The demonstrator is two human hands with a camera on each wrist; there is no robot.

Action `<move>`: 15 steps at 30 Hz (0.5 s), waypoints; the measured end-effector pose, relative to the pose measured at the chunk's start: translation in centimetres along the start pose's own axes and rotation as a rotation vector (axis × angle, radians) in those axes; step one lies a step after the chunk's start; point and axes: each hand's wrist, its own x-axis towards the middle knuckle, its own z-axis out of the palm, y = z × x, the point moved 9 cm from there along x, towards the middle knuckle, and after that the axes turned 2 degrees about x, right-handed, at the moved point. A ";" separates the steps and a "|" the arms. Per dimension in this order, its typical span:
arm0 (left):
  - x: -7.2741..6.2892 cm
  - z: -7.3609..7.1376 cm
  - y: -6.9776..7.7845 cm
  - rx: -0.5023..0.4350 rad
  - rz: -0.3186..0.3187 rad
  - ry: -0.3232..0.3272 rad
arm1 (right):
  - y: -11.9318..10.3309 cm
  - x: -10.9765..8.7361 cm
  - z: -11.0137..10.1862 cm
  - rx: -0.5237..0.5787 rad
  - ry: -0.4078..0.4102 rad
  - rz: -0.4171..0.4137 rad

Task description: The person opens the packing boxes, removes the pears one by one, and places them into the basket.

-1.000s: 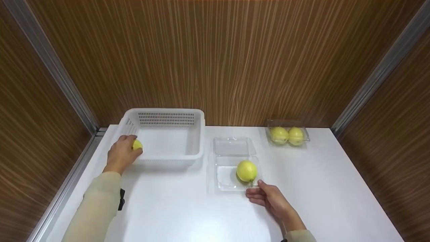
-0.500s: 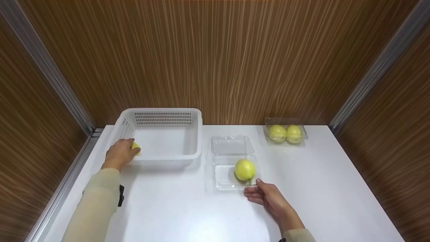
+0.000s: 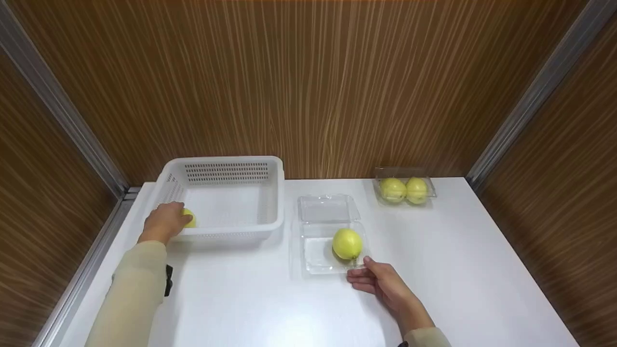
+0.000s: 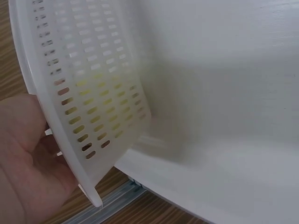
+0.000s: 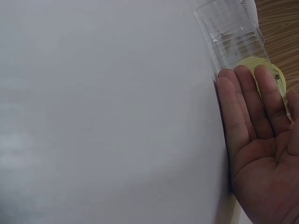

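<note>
My left hand [image 3: 164,222] reaches over the near left corner of a white slotted basket [image 3: 231,230], gripping a lemon [image 3: 190,219] that is partly covered by the fingers. Through the basket's slots in the left wrist view, yellow shows [image 4: 110,105] behind the wall. A clear plastic clamshell [image 3: 314,260] lies with its lid raised back, and one lemon [image 3: 347,244] sits in its right half. At the clamshell's near right corner, my right hand [image 3: 385,285] pinches the edge, thumb on the rim and extended fingers [image 5: 229,95] against the outside.
Farther back on the right, a second clear container [image 3: 405,172] holds two lemons [image 3: 393,190]. Wood-grain panels [image 3: 308,86] wall in the white table [image 3: 260,299] at the back and both sides, with metal rails [image 3: 530,91] at the corners.
My left hand has lowered slightly with the lemon at the basket's near left corner. The right hand keeps its place on the clamshell. The whole head view has shifted a little.
</note>
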 end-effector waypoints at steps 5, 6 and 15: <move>0.0 -0.2 -0.3 0.018 0.008 0.031 | 0.2 0.0 0.0 0.007 -0.009 -0.001; -0.1 -0.1 -0.5 0.015 -0.001 0.025 | 0.2 0.0 0.1 0.011 -0.009 0.002; 0.0 0.2 -0.6 0.001 -0.024 0.009 | 0.3 0.2 -0.1 0.027 -0.006 0.002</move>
